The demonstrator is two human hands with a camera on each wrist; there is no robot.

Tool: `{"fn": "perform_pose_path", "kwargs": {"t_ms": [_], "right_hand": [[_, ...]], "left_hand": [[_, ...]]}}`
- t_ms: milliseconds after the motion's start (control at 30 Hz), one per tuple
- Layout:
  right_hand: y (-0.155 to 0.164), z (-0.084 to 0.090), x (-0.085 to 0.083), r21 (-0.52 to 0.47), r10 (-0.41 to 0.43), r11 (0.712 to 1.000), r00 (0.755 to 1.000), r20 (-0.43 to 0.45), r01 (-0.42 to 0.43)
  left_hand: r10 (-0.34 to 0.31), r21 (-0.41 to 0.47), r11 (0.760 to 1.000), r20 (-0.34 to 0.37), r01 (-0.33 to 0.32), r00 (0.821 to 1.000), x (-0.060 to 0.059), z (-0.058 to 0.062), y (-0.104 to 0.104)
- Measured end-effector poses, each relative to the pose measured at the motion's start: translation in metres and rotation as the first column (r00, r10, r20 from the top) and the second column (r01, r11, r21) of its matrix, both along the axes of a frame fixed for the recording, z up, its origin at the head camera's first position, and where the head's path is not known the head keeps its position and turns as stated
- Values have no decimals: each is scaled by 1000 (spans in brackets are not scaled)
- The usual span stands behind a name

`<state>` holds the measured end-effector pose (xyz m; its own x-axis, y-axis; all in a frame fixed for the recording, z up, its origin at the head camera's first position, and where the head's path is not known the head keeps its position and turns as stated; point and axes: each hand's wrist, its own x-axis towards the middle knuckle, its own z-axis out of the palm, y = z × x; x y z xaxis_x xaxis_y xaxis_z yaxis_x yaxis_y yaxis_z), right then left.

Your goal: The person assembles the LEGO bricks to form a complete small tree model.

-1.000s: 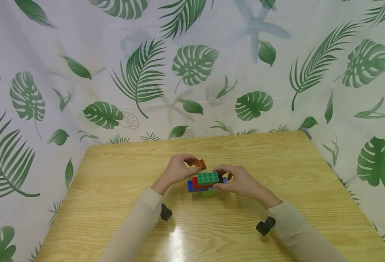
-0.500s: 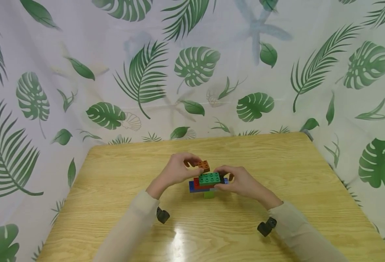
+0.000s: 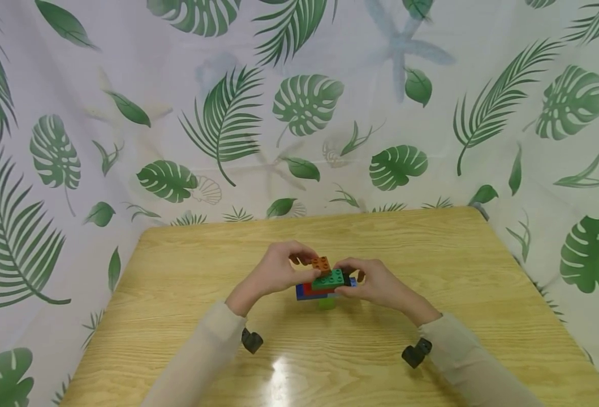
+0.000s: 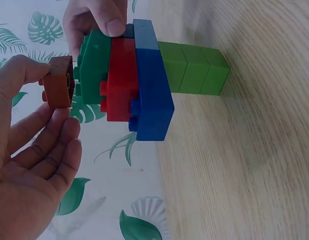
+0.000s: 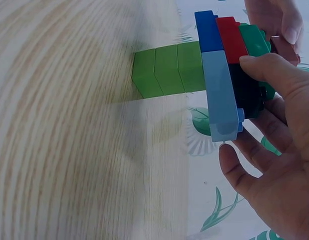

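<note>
A brick stack stands mid-table on a light green column (image 3: 326, 303): a blue brick (image 3: 300, 291), a red brick (image 3: 309, 288), then a dark green brick (image 3: 331, 279) on top. My left hand (image 3: 306, 265) pinches a small orange brick (image 3: 322, 264) between thumb and fingers, right at the green brick's studs (image 4: 97, 65); whether it is seated is unclear. The orange brick (image 4: 58, 82) shows beside the red brick (image 4: 122, 75) in the left wrist view. My right hand (image 3: 352, 278) grips the stack's right end, thumb (image 5: 274, 75) across a black brick (image 5: 247, 95) above a light blue brick (image 5: 219, 95).
The wooden table (image 3: 431, 254) is ringed at the back and both sides by a leaf-print curtain (image 3: 304, 102). Black wrist cameras (image 3: 252, 341) sit under both sleeves. Bare wood lies all around the stack.
My left hand has brought the orange brick down and to the right, from beside the stack to the top of the green brick. The right hand keeps its hold.
</note>
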<state>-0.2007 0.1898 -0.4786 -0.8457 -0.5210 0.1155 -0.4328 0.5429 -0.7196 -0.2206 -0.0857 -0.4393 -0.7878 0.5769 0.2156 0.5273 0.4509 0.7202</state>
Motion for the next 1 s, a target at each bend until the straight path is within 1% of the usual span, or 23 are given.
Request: {"fn": "perform_pose_path", "kwargs": {"t_ms": [167,267,367,500,700,800,1000], "right_hand": [[-1,1,0,-4,9,1000,1000,-2,-9],[-1,1,0,-3,9,1000,1000,-3,-9],[-2,0,-1,-2,8,1000,1000,-2,-8],[-1,0,-1,-6,9,1000,1000,1,-9],[-2,1,-1,-19,14,1000,1000,8,-14],[-1,1,-1,-22,15,1000,1000,7,-15],[0,-1,-1,-13,10,1000,1000,6,-10]], "left_hand": [[-52,-14,999,-22,52,998,4,1,3],[-77,-32,997,-41,75,996,5,0,5],[-91,-41,995,-45,89,995,4,0,5],[-106,-62,993,-29,105,994,4,2,6],[-119,-77,990,20,120,993,5,4,8],[-121,-72,990,27,123,992,5,4,9],[-135,-65,989,19,136,991,6,5,11]]}}
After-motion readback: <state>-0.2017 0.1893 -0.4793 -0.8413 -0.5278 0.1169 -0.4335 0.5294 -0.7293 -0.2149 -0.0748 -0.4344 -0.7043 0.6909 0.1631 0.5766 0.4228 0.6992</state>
